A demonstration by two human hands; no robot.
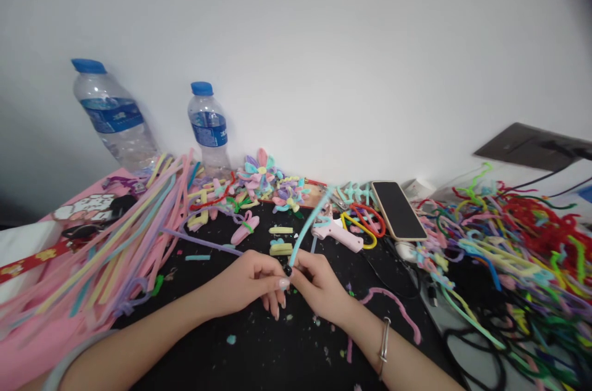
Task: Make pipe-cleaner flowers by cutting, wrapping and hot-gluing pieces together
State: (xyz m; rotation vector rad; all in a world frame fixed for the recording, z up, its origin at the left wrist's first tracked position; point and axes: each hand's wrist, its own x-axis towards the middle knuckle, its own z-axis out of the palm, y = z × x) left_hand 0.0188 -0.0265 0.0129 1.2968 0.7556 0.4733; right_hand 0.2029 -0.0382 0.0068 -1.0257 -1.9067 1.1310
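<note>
Both my hands meet over the black table top (259, 354). My left hand (252, 286) and my right hand (319, 289) are closed in a pinch on the lower end of a light blue pipe cleaner (308, 224). It slants up and away to the right. A small dark bit sits between my fingertips at its base; I cannot make out what it is. My right wrist wears a silver bracelet (383, 341).
Long pastel pipe cleaners (115, 243) lie in a heap at the left. A tangle of bright ones (509, 243) fills the right. Two water bottles (115, 113) (209, 126) stand at the wall. A pink glue gun (337, 234), a phone (398, 209) and finished flowers (261, 172) lie behind my hands.
</note>
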